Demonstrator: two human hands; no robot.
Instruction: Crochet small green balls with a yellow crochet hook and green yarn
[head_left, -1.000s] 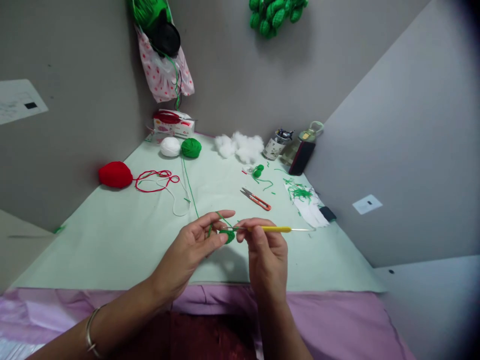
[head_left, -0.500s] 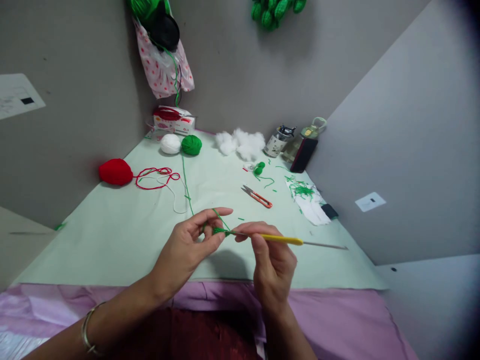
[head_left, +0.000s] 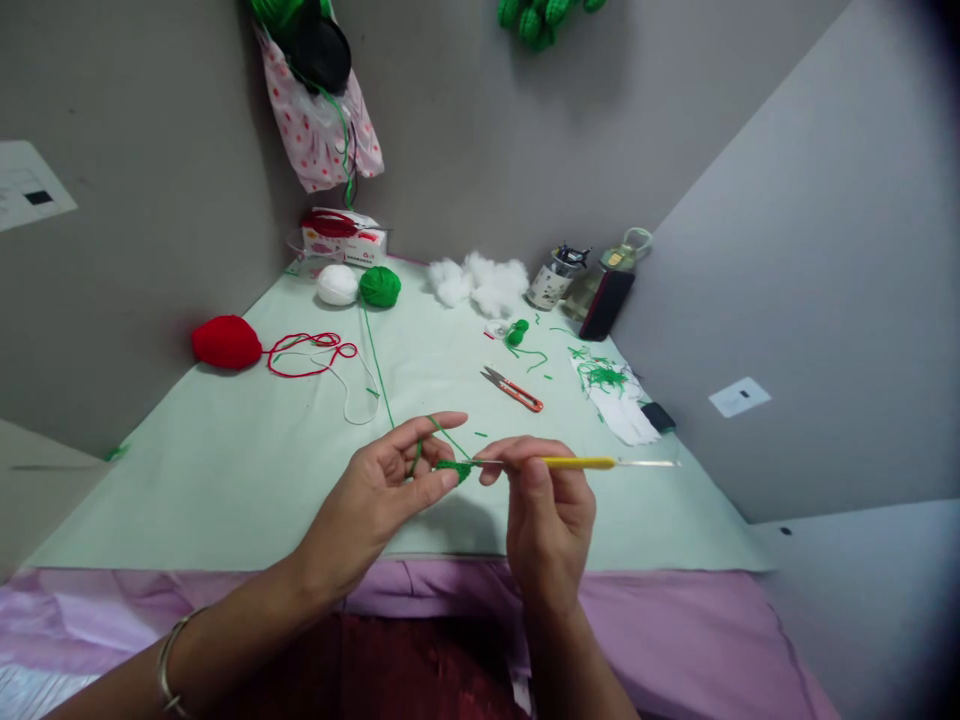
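Observation:
My left hand [head_left: 394,485] pinches a small green crochet piece [head_left: 454,469] between thumb and fingers. Green yarn [head_left: 380,365] comes from the green yarn ball [head_left: 380,287], wraps round the fingers and passes over the raised index finger to the piece. In my right hand [head_left: 551,500] is a crochet hook [head_left: 577,463] with a yellow handle, held like a pen. Its thin metal tip meets the edge of the green piece, and its other metal end points right. How the tip sits in the stitches is too small to tell.
Orange-handled thread snips [head_left: 512,388] lie beyond my hands. Farther back are white stuffing [head_left: 480,285], a white yarn ball [head_left: 338,285], a red yarn ball [head_left: 227,343] and a pen holder [head_left: 553,280]. A phone [head_left: 607,305] leans at the right, near green yarn scraps [head_left: 606,376].
The crochet hook has swung from a downward slant to nearly level, with its far end higher. The green piece has turned and shows more beyond my left fingertips.

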